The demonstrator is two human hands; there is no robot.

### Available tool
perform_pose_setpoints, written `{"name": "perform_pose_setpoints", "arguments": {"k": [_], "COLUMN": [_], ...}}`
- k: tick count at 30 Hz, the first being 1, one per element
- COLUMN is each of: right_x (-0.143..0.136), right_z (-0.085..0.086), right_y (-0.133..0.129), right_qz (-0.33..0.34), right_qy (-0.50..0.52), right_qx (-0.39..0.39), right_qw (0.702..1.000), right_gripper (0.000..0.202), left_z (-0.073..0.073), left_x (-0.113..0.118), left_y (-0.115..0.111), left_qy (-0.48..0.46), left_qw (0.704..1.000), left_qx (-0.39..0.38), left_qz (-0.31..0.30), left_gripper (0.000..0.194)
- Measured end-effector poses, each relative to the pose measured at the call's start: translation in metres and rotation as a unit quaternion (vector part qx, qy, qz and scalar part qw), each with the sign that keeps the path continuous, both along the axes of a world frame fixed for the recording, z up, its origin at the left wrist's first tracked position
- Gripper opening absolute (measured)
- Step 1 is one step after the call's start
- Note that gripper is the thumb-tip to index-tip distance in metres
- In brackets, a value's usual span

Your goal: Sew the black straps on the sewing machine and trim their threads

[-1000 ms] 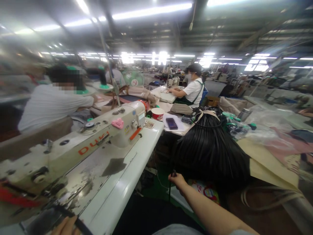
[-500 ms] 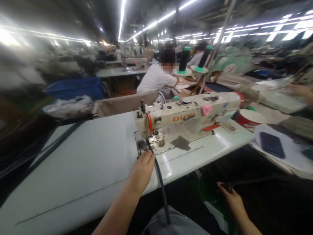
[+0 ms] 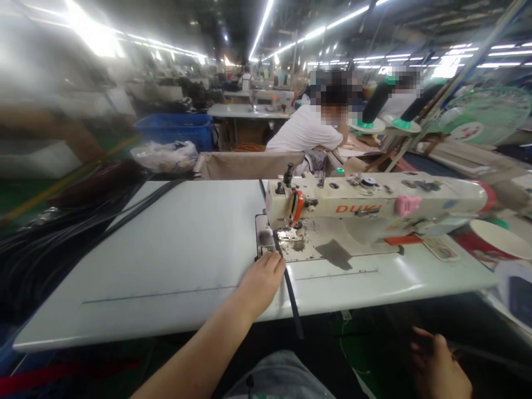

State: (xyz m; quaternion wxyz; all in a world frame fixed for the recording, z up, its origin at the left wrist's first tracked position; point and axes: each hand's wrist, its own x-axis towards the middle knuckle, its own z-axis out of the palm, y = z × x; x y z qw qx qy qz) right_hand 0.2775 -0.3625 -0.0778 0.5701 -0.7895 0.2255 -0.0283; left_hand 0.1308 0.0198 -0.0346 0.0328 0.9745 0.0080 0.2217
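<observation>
Now less black strip (image 3: 293, 302) hangs below the touching left hand (image 3: 262, 278) — likely fed on; that hand's grip unclear, likewise the right hand (image 3: 445, 367).

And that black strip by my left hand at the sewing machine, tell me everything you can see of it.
The black strip is long, narrow and dull, perhaps leather or synthetic. It runs from the needle end of the sewing machine toward you, slightly slanted, touching the fingertips of your left hand. It then crosses the white table, its near end sticking out past the front edge. Its far part is hidden at the machine; stitching can't be made out.
</observation>
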Motion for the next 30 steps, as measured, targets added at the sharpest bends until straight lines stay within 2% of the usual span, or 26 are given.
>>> {"name": "perform_pose_setpoints", "arguments": {"k": [3,6,14,18,21,26,30], "right_x": [-0.004,-0.004,0.004,0.001,0.001,-0.002,-0.009], "right_z": [0.003,0.013,0.039,0.042,0.047,0.065,0.073], "right_y": [0.015,0.023,0.022,0.038,0.051,0.058,0.065], "right_qz": [-0.025,-0.021,0.041,0.050,0.047,0.073,0.092], "right_qy": [0.004,-0.023,-0.089,-0.125,-0.144,-0.148,-0.159], "right_qx": [0.034,0.042,-0.051,-0.006,0.017,-0.022,0.008], "right_qw": [0.999,0.999,0.994,0.991,0.988,0.986,0.983], "right_gripper": [0.057,0.058,0.033,0.047,0.050,0.033,0.031], "left_z": [0.005,0.006,0.009,0.012,0.009,0.001,-0.002], "left_x": [0.000,-0.001,-0.002,-0.001,-0.001,0.000,0.001], "left_y": [-0.001,-0.001,0.000,0.000,0.000,0.000,0.001], "left_qy": [0.005,0.011,0.020,0.024,0.023,0.000,0.004], "left_qw": [1.000,1.000,1.000,1.000,1.000,1.000,1.000], "left_qx": [0.010,0.011,-0.004,-0.007,-0.013,-0.013,-0.027], "left_qz": [-0.001,-0.004,-0.003,0.000,0.001,0.000,0.004], "left_gripper": [0.027,0.030,0.032,0.027,0.028,0.025,0.026]}}
